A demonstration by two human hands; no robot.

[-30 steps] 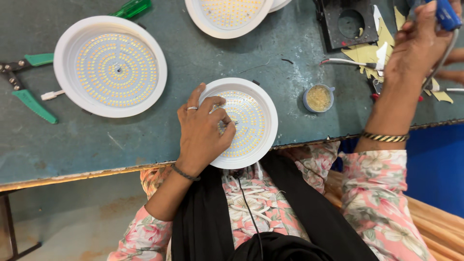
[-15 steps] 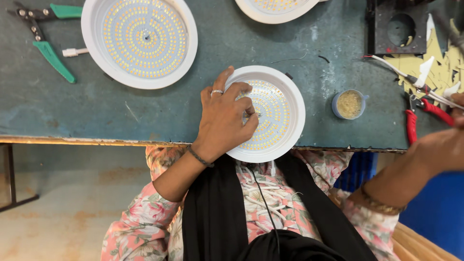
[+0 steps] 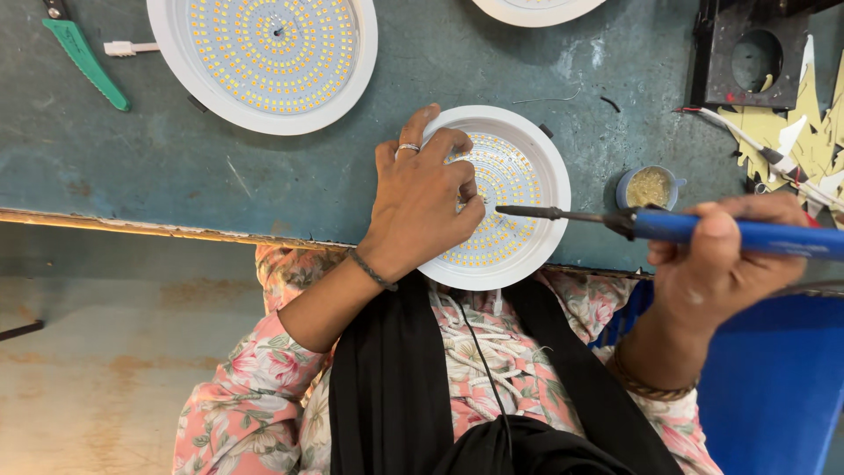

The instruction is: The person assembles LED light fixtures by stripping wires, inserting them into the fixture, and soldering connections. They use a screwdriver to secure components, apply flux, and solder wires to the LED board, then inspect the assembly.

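A small round white lamp panel (image 3: pixel 519 189) dotted with yellow LEDs lies at the near edge of the green workbench (image 3: pixel 264 176). My left hand (image 3: pixel 422 198) rests flat on its left half, fingers spread over the LEDs and pinching near the centre. My right hand (image 3: pixel 716 259) grips a soldering iron with a blue handle (image 3: pixel 747 233). Its dark tip points left and hovers over the panel's centre, right by my left fingertips.
A larger round LED panel (image 3: pixel 264 53) lies at the back left, part of another (image 3: pixel 536 7) at the top edge. Green-handled pliers (image 3: pixel 83 57) sit far left. A small cup of yellowish paste (image 3: pixel 649 186), a black block with a hole (image 3: pixel 752 57) and yellow scraps (image 3: pixel 791 132) lie at the right.
My right hand has come in from the right with the blue soldering iron, bringing its tip over the small panel. My left hand stays pressed on the panel.
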